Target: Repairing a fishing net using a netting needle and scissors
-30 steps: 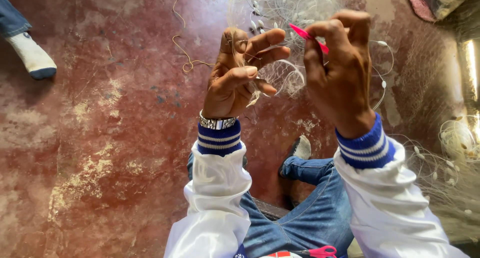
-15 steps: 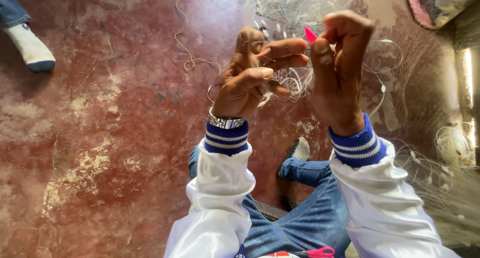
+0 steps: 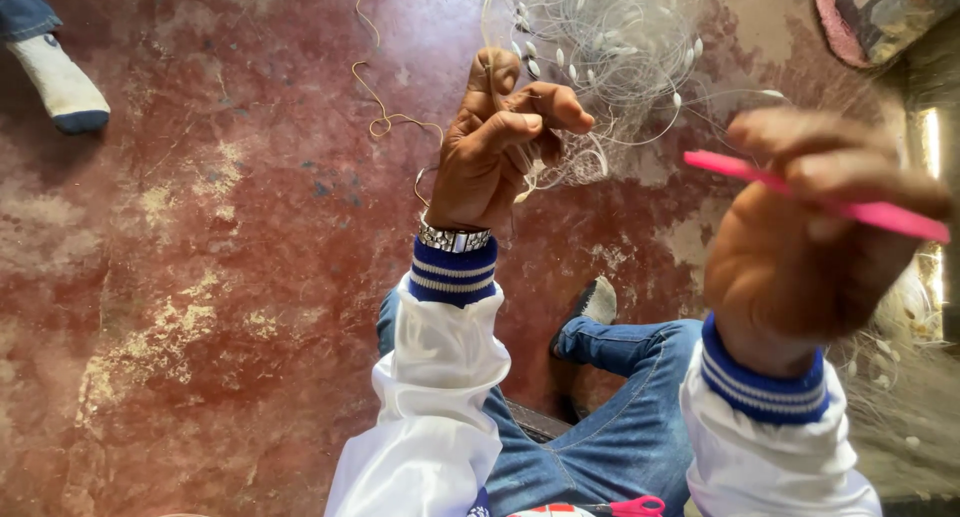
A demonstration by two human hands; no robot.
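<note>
My left hand [image 3: 500,142] is raised over the floor, fingers pinched on thin strands of a pale fishing net [image 3: 610,47] that spreads out behind it. A metal watch sits on that wrist above a blue striped cuff. My right hand [image 3: 810,232] is blurred at the right, apart from the left, and grips a long flat pink netting needle [image 3: 880,215] that points right. Both arms wear white sleeves.
The floor [image 3: 220,277] is worn red concrete with pale patches. A loose tan cord [image 3: 385,107] lies on it. Another person's white-socked foot [image 3: 58,82] is at top left. My jeans leg and shoe [image 3: 597,305] are below, with red scissors [image 3: 640,505] at the bottom edge.
My right hand has pulled away from the left, moving right and toward the camera with the pink needle. The left hand stayed up on the net strands.
</note>
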